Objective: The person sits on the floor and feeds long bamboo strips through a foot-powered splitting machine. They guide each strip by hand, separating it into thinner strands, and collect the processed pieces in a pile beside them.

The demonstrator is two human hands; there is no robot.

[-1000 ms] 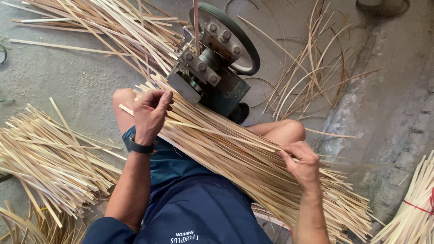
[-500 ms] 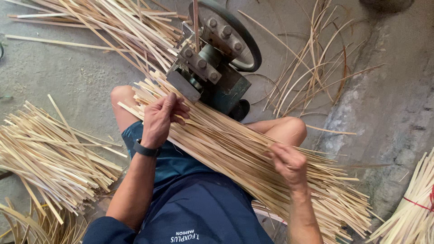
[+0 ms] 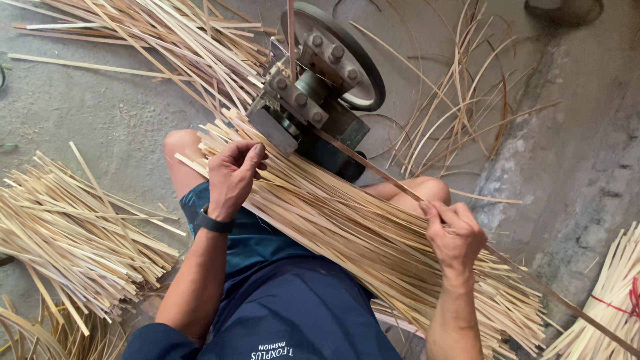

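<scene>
Pinching a single bamboo strip (image 3: 373, 170) at frame right, the right hand (image 3: 453, 233) has shifted up off the strip bundle (image 3: 347, 233). The left hand (image 3: 233, 175) stays curled, gripping strips beside the splitting machine (image 3: 320, 93).

Navy shirt, blue shorts, black wristwatch (image 3: 212, 222) on left wrist, bare forearms

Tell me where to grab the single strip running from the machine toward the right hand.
Pinch the strip on its bare span between machine and right hand, coming from above. It lies flat and thin over the lap bundle, so thumb and finger probably fit its narrow edges best.
</scene>
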